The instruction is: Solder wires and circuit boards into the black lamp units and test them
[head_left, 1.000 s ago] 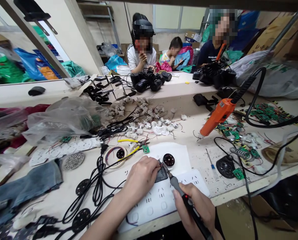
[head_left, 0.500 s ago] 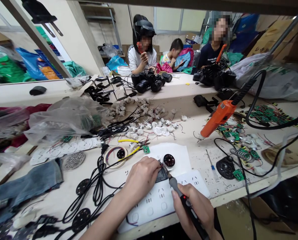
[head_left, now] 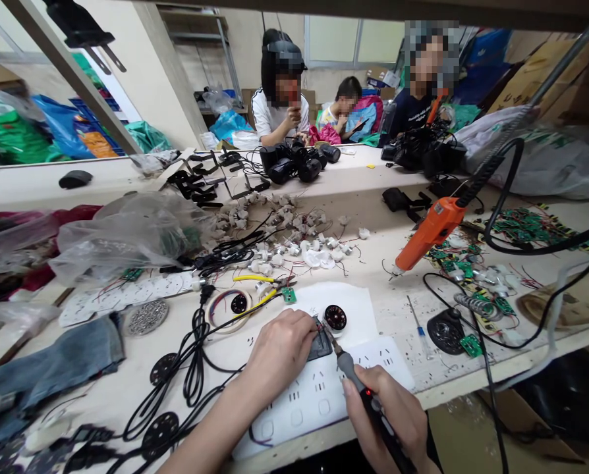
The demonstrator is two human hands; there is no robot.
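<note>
My right hand (head_left: 391, 415) is wrapped round a soldering iron (head_left: 348, 368) with a grey grip and a small red light. Its tip points up and left at a small dark plastic part (head_left: 321, 345). My left hand (head_left: 285, 342) is closed, fingertips pinched together at that part's upper left edge; what they hold is hidden, though a bit of red shows beside them. Just beyond the tip is a black slotted disc (head_left: 335, 317) in a white round housing. Under both hands lies a white panel with socket slots (head_left: 297, 398). A green circuit board (head_left: 288, 295) sits beyond my left hand.
Yellow-handled pliers (head_left: 255, 306), a tape roll (head_left: 215, 316) and black cables (head_left: 196, 355) lie left. An orange electric screwdriver (head_left: 430, 234) hangs at right, above a thin screwdriver (head_left: 421, 332). Small motors (head_left: 284, 243) are heaped behind. People sit across the bench.
The soldering iron and my right hand have shifted slightly right and down, showing more of the dark plastic part. My left hand stays in place.
</note>
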